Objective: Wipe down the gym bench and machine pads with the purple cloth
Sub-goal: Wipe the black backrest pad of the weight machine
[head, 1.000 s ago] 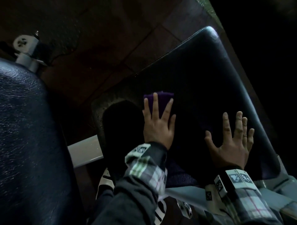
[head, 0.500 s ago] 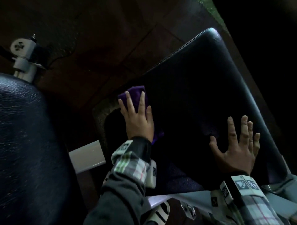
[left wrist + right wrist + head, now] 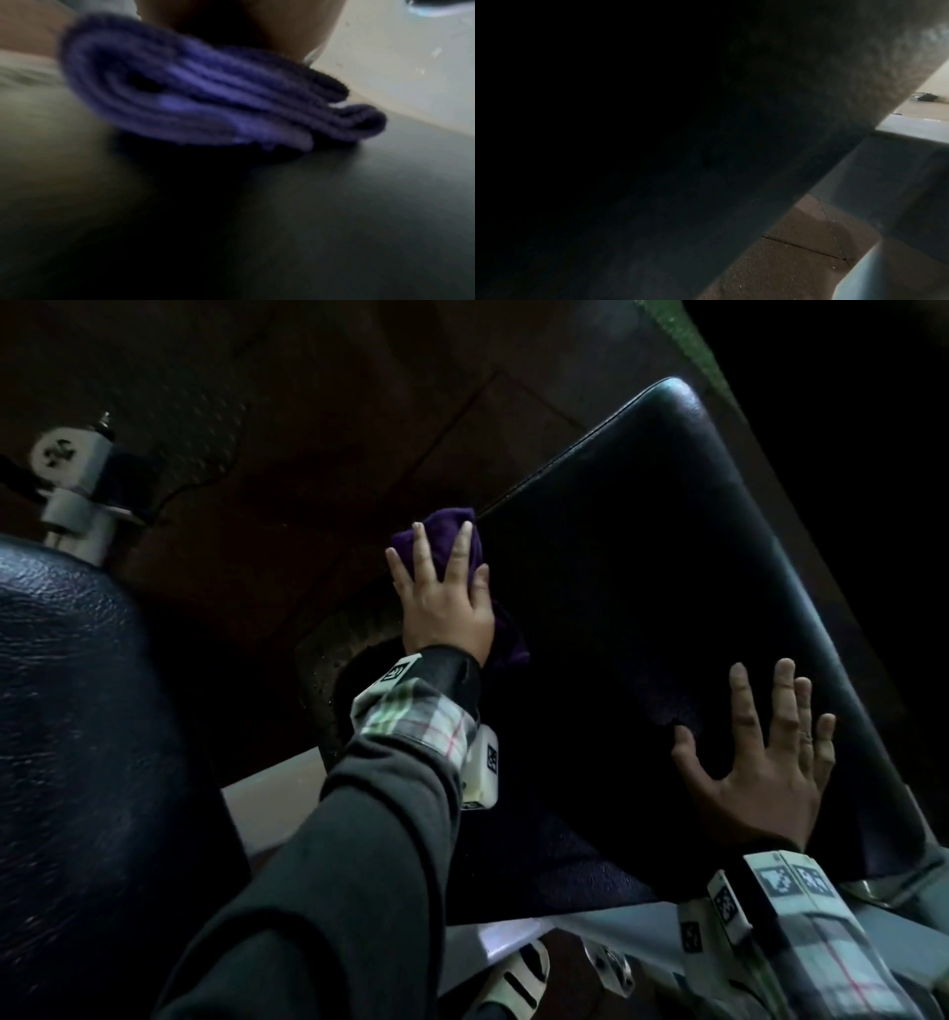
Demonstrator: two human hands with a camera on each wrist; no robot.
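A dark padded bench (image 3: 642, 567) slopes up to the right in the head view. My left hand (image 3: 441, 593) lies flat with straight fingers on the folded purple cloth (image 3: 441, 531), pressing it against the pad's left edge. The left wrist view shows the cloth (image 3: 205, 97) bunched in folds under the palm on the dark pad (image 3: 282, 223). My right hand (image 3: 760, 762) rests on the pad's lower right part, fingers spread, holding nothing. The right wrist view is mostly dark pad (image 3: 654, 142), and no fingers show there.
A second black padded surface (image 3: 77, 737) fills the left side. A white metal bracket (image 3: 72, 490) stands at the upper left. White frame parts (image 3: 513, 932) run under the bench. The brown tiled floor (image 3: 318, 403) lies beyond.
My left hand has slid the cloth from the pad's middle leftward to its edge, then further up along that edge. The right hand has stayed flat in about the same spot.
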